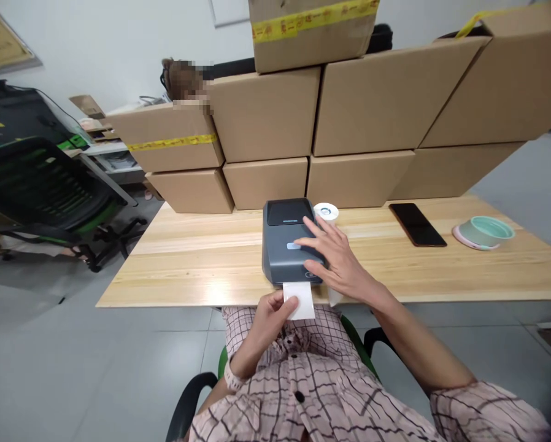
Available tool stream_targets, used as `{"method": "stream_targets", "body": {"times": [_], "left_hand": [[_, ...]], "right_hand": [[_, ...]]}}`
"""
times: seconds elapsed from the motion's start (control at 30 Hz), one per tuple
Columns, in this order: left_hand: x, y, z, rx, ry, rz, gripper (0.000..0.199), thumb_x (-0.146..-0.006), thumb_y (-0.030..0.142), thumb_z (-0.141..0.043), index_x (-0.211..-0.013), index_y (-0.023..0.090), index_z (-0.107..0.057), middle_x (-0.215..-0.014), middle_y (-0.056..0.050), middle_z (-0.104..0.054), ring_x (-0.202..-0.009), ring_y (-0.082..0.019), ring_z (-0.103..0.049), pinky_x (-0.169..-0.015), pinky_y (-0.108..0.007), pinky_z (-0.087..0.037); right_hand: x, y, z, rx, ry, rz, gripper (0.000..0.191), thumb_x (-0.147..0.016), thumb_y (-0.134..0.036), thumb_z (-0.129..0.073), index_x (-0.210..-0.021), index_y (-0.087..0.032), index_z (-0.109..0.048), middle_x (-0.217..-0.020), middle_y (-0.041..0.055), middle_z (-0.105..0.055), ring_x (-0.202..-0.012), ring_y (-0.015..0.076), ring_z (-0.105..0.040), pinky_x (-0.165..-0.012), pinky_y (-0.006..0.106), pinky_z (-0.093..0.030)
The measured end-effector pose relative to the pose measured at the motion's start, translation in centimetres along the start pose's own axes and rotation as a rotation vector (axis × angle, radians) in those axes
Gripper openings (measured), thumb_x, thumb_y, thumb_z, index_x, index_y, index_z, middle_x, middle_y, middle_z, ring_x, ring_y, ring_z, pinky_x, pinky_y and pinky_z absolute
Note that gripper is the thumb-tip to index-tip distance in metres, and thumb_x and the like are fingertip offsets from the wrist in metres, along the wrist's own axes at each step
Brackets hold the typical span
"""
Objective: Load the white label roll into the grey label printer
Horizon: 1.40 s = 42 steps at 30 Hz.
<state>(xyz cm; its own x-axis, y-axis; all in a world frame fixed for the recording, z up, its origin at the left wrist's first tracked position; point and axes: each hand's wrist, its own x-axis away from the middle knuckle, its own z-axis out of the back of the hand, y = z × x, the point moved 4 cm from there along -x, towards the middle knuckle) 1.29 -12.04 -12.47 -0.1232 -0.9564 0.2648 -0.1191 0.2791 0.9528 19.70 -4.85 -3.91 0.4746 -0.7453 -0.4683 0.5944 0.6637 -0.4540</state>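
Note:
A dark grey label printer stands near the front edge of the wooden table. From its front slot a white label sticks out over the table edge. My left hand pinches the left side of this label, thumb on top. My right hand has its fingers spread over the right part of the printer's lid, with nothing held in it. Behind that hand, at the printer's right, is a white label roll.
Stacked cardboard boxes line the table's back edge. On the right lie a black phone and a mint-green round container. Part of a person's head shows behind the boxes. An office chair stands at the left.

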Motion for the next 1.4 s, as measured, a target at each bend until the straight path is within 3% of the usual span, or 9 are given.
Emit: {"method": "stream_targets", "body": {"times": [0.13,0.23,0.4,0.63,0.83,0.9,0.97,1.07,1.4], "left_hand": [[-0.4,1.7,3.8,-0.083,0.179,-0.209,0.056,-0.093,0.064,-0.058,-0.064,0.017,-0.067,-0.051,0.002,-0.052,-0.050,-0.010,-0.045,-0.053,-0.024,-0.037],[-2.2,4.1,6.3,-0.106,0.349,-0.337,0.041,-0.092,0.053,-0.063,-0.071,0.018,-0.065,-0.058,0.003,-0.054,-0.052,-0.010,-0.045,-0.054,-0.024,-0.039],[-7.8,7.9,6.4,-0.325,0.397,-0.422,0.029,-0.084,0.036,-0.069,-0.106,0.018,-0.067,-0.112,-0.010,-0.072,-0.096,-0.019,-0.065,-0.078,-0.030,-0.053],[-12.8,7.8,4.6,-0.459,0.224,-0.371,0.051,-0.082,0.031,-0.071,-0.129,0.017,-0.059,-0.133,-0.015,-0.068,-0.110,-0.025,-0.066,-0.096,-0.041,-0.052],[-12.1,8.4,4.2,-0.591,0.212,-0.340,0.064,-0.079,0.034,-0.075,-0.138,0.019,-0.055,-0.137,-0.014,-0.066,-0.107,-0.025,-0.069,-0.091,-0.040,-0.054],[-12.0,8.8,4.1,-0.658,0.211,-0.333,0.066,-0.080,0.033,-0.074,-0.141,0.020,-0.053,-0.137,-0.014,-0.067,-0.104,-0.026,-0.070,-0.088,-0.040,-0.055],[-12.0,9.2,3.9,-0.733,0.201,-0.348,0.068,-0.080,0.032,-0.072,-0.143,0.020,-0.051,-0.136,-0.014,-0.068,-0.108,-0.029,-0.070,-0.089,-0.042,-0.054],[-12.0,9.8,3.6,-0.811,0.196,-0.361,0.070,-0.079,0.030,-0.072,-0.145,0.020,-0.050,-0.134,-0.015,-0.070,-0.113,-0.032,-0.069,-0.092,-0.045,-0.053],[-11.7,9.3,3.9,-0.841,0.127,-0.417,0.070,-0.085,0.017,-0.052,-0.154,0.021,-0.043,-0.121,-0.013,-0.076,-0.100,-0.029,-0.073,-0.087,-0.041,-0.054]], "right_hand": [[0.1,0.4,2.0,-0.176,0.142,-0.017,0.067,-0.101,-0.072,-0.028,-0.162,-0.045,-0.025,-0.176,0.0001,-0.018,-0.162,0.0288,-0.019,-0.129,0.061,-0.029],[-2.4,0.1,2.7,-0.218,0.231,0.037,0.074,-0.100,-0.075,-0.020,-0.166,-0.044,-0.012,-0.178,-0.0005,-0.007,-0.163,0.0314,-0.013,-0.129,0.062,-0.026],[-10.4,1.0,3.8,-0.147,0.470,0.019,0.070,-0.103,-0.072,-0.015,-0.166,-0.044,-0.005,-0.176,0.0018,-0.016,-0.162,0.0347,-0.019,-0.125,0.067,-0.029],[-19.8,6.4,5.1,-0.057,0.512,-0.071,0.073,-0.103,-0.070,-0.012,-0.161,-0.028,-0.026,-0.166,0.0119,-0.037,-0.155,0.0271,-0.037,-0.124,0.053,-0.035],[-16.1,4.3,5.0,0.040,0.542,0.040,0.038,-0.099,-0.046,-0.047,-0.130,-0.028,-0.058,-0.145,0.0124,-0.060,-0.140,0.0328,-0.051,-0.116,0.057,-0.040],[-14.2,3.1,4.0,0.023,0.286,0.105,0.021,-0.095,-0.032,-0.050,-0.108,-0.026,-0.065,-0.118,0.0107,-0.072,-0.114,0.0307,-0.066,-0.101,0.049,-0.050],[-12.8,2.5,2.1,0.067,-0.169,0.122,0.017,-0.092,-0.023,-0.050,-0.098,-0.023,-0.066,-0.100,0.0072,-0.075,-0.093,0.0251,-0.069,-0.085,0.038,-0.052],[-11.6,3.1,-0.7,0.301,-0.667,0.058,0.029,-0.094,-0.017,-0.046,-0.111,-0.021,-0.070,-0.107,0.0106,-0.076,-0.102,0.0271,-0.069,-0.081,0.034,-0.048],[-13.9,3.9,-5.5,0.323,-1.073,0.089,0.039,-0.085,-0.017,-0.063,-0.123,-0.020,-0.076,-0.113,0.0127,-0.079,-0.099,0.0318,-0.073,-0.077,0.036,-0.050]]}}
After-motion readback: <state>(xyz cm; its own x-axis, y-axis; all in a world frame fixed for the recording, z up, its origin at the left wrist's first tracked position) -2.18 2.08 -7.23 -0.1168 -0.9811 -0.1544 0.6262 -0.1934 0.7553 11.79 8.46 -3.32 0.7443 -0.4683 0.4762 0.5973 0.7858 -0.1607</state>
